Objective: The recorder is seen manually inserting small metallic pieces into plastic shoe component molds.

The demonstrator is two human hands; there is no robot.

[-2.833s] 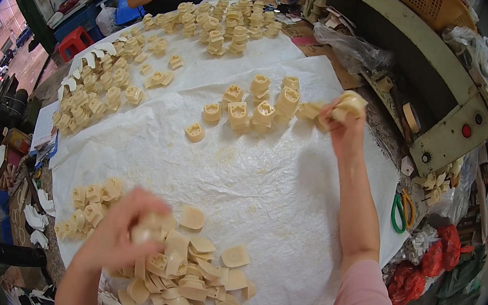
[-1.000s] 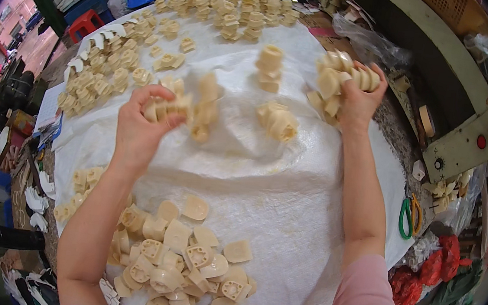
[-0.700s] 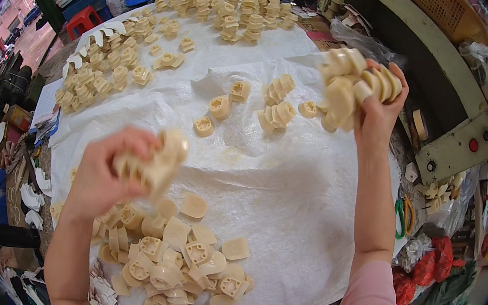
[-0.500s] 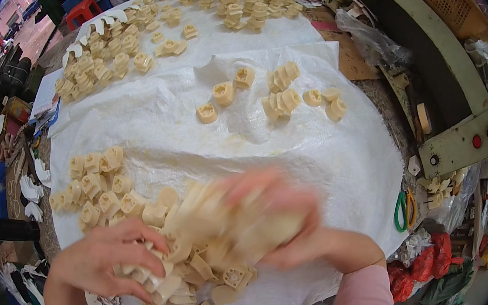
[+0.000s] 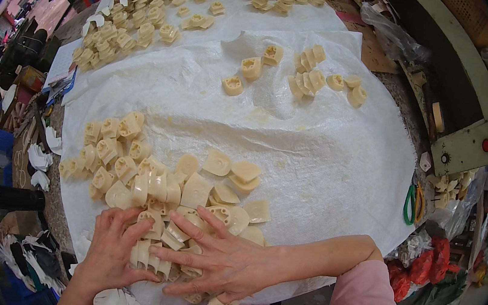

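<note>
A pile of cream plastic blocks that look like shoe heels (image 5: 158, 184) lies on the near part of the white sheet (image 5: 315, 167). At the near edge of this pile, my left hand (image 5: 113, 252) curls its thumb and fingers around a short row of nested heels (image 5: 143, 253). My right hand (image 5: 224, 263) rests on the heels just beside it, fingers spread and pointing left, gripping none of them. Several heels (image 5: 218, 163) lie loose beyond the right hand, some with the smooth face up. Heels beneath my palms are partly hidden.
More heels (image 5: 251, 67) stand in small groups mid-sheet, with dense rows (image 5: 125, 28) at the far left and back. Scissors (image 5: 414, 204) with green and orange handles lie by the right edge. A green machine (image 5: 470, 144) stands at right; a black cylinder (image 5: 17, 198) juts in at left.
My right hand has come down from a blurred sweep with a bunch of heels onto the pile and let go. Heels now lie spread there. My left hand has moved slightly, still around heels.
</note>
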